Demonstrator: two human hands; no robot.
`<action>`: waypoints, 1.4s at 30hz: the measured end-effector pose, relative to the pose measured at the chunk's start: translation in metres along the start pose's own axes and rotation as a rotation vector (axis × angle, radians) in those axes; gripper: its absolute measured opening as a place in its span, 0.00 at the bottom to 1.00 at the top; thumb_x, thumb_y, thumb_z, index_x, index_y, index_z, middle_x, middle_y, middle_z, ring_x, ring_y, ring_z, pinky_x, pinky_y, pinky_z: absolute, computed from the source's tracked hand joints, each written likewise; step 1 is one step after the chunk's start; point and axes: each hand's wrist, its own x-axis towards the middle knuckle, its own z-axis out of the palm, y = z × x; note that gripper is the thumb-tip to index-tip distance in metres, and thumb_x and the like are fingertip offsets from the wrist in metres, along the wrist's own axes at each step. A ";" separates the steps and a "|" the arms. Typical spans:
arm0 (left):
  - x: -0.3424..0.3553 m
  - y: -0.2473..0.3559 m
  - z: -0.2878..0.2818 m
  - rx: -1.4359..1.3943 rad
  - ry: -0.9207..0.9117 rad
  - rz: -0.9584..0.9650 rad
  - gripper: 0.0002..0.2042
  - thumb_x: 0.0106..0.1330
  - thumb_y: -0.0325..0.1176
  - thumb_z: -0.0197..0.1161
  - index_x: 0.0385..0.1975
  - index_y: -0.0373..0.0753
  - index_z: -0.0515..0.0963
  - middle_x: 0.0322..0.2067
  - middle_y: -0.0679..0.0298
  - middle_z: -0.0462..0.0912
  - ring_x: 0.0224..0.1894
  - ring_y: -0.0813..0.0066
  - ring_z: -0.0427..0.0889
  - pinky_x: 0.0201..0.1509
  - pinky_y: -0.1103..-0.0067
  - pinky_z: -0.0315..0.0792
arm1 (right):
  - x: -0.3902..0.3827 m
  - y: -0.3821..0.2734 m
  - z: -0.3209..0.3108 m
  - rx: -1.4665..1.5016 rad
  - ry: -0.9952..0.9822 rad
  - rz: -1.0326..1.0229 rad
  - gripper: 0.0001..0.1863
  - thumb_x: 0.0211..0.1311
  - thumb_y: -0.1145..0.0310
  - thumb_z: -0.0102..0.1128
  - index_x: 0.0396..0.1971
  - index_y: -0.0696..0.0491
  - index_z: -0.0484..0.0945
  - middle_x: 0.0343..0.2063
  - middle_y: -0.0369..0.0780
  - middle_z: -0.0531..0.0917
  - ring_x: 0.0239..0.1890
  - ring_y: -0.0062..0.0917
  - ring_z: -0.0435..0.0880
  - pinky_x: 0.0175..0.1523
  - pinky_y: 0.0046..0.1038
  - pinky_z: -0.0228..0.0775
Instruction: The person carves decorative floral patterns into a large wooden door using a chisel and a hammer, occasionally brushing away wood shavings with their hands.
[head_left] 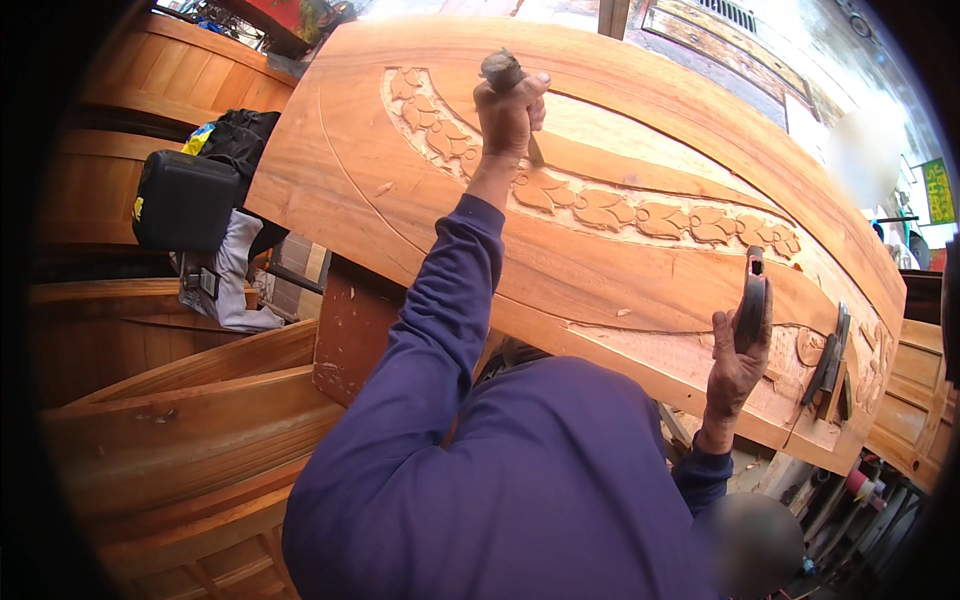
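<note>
A broad wooden panel [620,285] lies before me, carved with a curving band of leaves and flowers [600,208] on a chipped, paler ground. My left hand [508,118] is closed round an upright chisel [502,70]; its worn, frayed handle top sticks out above the fist. Part of the blade shows below, by the carved band, but my hand and wrist hide where its tip meets the wood. Over the panel's near right part, my right hand [736,375] grips a dark, elongated tool with a slot near its upper end [754,285]. Its exact kind is unclear.
Several dark carving tools [828,365] lie together at the panel's right end. Wooden doors [200,430] are stacked on the left, with a black case [185,200] and a grey cloth [237,275] near them. Small wood chips [384,188] are scattered on the panel.
</note>
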 end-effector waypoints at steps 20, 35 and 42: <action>0.012 -0.006 0.005 -0.059 -0.017 -0.042 0.17 0.59 0.29 0.69 0.14 0.45 0.67 0.10 0.72 0.63 0.10 0.80 0.64 0.15 0.79 0.61 | 0.164 -0.207 0.109 -0.072 -0.003 -0.932 0.26 0.69 0.68 0.65 0.60 0.60 0.64 0.22 0.36 0.74 0.12 0.18 0.70 0.15 0.18 0.60; -0.002 -0.009 -0.002 -0.022 0.000 0.040 0.14 0.62 0.28 0.68 0.17 0.41 0.72 0.12 0.71 0.68 0.12 0.83 0.65 0.16 0.81 0.59 | 0.190 -0.104 0.199 -0.684 -0.411 -1.238 0.26 0.67 0.75 0.58 0.64 0.42 0.75 0.23 0.39 0.80 0.19 0.29 0.77 0.23 0.30 0.71; -0.004 -0.017 -0.005 -0.045 -0.099 -0.031 0.07 0.65 0.25 0.68 0.25 0.35 0.81 0.17 0.70 0.76 0.15 0.86 0.68 0.17 0.83 0.60 | 0.201 -0.088 0.221 -0.772 -0.523 -1.181 0.34 0.69 0.75 0.60 0.71 0.28 0.70 0.25 0.40 0.83 0.23 0.31 0.82 0.27 0.34 0.74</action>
